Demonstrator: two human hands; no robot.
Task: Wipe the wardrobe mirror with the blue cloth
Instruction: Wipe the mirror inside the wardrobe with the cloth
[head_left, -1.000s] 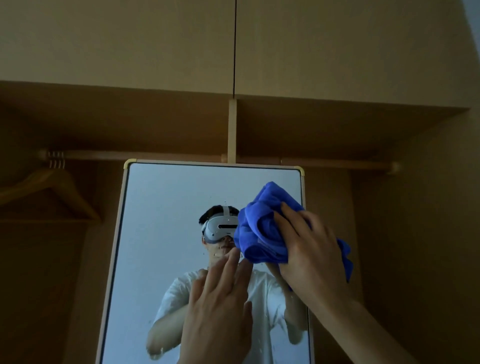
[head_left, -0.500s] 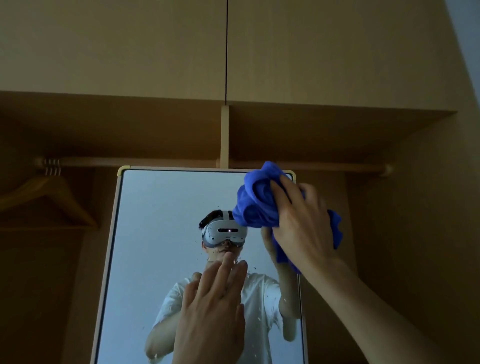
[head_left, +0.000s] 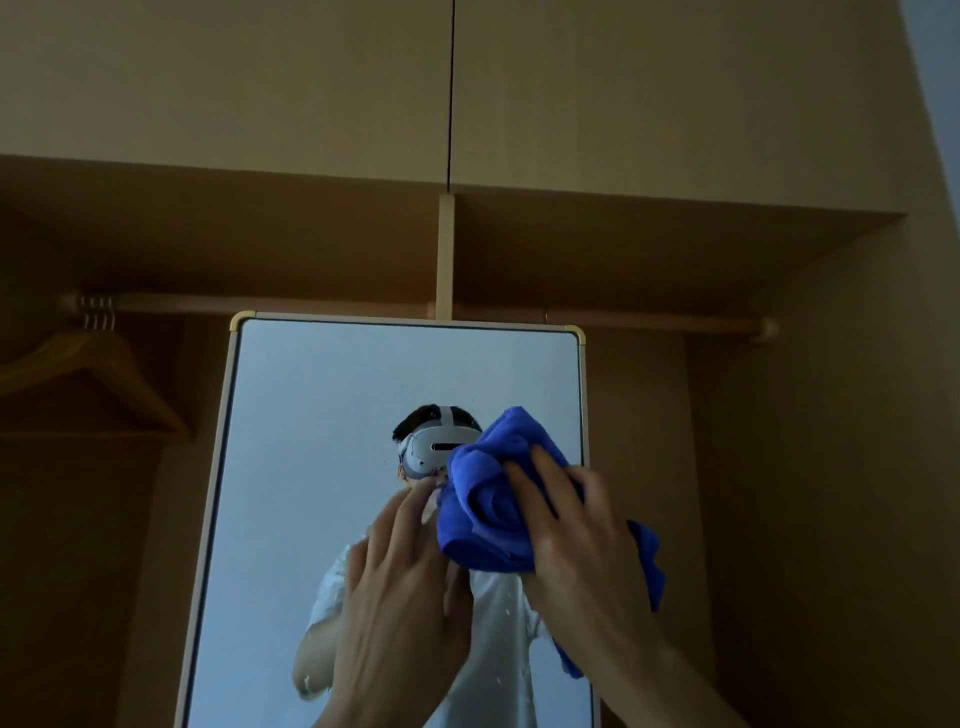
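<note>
A tall mirror (head_left: 311, 467) in a pale frame with brass corners stands inside the wooden wardrobe. The bunched blue cloth (head_left: 488, 499) is pressed on the glass at its right side, about a third of the way down. My right hand (head_left: 571, 530) grips the cloth from behind, and a loose end hangs under my wrist. My left hand (head_left: 400, 577) lies flat on the glass just left of the cloth, fingers spread, holding nothing. Small specks show on the lower glass. The mirror reflects a person in a white shirt with a headset.
A wooden rail (head_left: 649, 319) runs across the wardrobe behind the mirror's top edge. Wooden hangers (head_left: 98, 374) hang at the far left. Closed upper cabinet doors (head_left: 311, 88) sit above, and the wardrobe's side wall (head_left: 831, 467) rises at the right.
My right hand has brought the cloth down from the mirror's top right corner to the middle right of the glass. My left hand has stayed flat on the mirror.
</note>
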